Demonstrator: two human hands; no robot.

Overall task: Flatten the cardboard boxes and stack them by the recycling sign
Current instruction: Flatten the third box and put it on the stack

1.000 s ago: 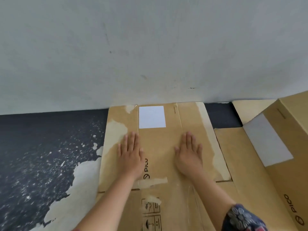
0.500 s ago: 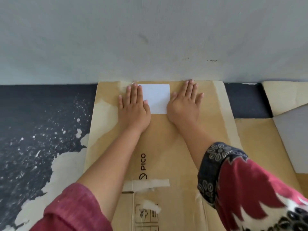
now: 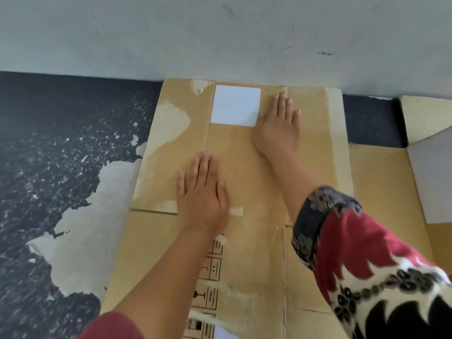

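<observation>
Two hands: both lay flat on the flattened cardboard box (image 3: 234,167), palms down, fingers straight — neither one curled round anything
Left hand (image 3: 201,194): pressed on the box near the middle of the view, over a fold line; its fingers pointed toward the wall (image 3: 220,33); the heel of the hand sat by a strip of pale tape (image 3: 236,211)
Right hand (image 3: 277,128): spread open farther up the box, close to the wall; its thumb touched the lower right corner of the white label (image 3: 236,105)
Flattened box: lay on the floor (image 3: 61,155) with its far edge against the foot of the wall; brown, with torn pale patches along its left side and printed handling marks (image 3: 210,265) near the left forearm
White label: stuck near the far edge of the box, just left of the right hand
Floor: dark and speckled, with a large pale patch (image 3: 80,241) where the surface had worn off, touching the box's left edge
Other cardboard (image 3: 386,192): more brown board lay to the right, partly under the flattened box; beyond it, at the right edge, a grey-white panel (image 3: 433,179) — what it belonged to could not be told
Sleeves: a plain dark red sleeve (image 3: 112,326) on the left arm; a red, white and black patterned sleeve (image 3: 367,265) on the right
</observation>
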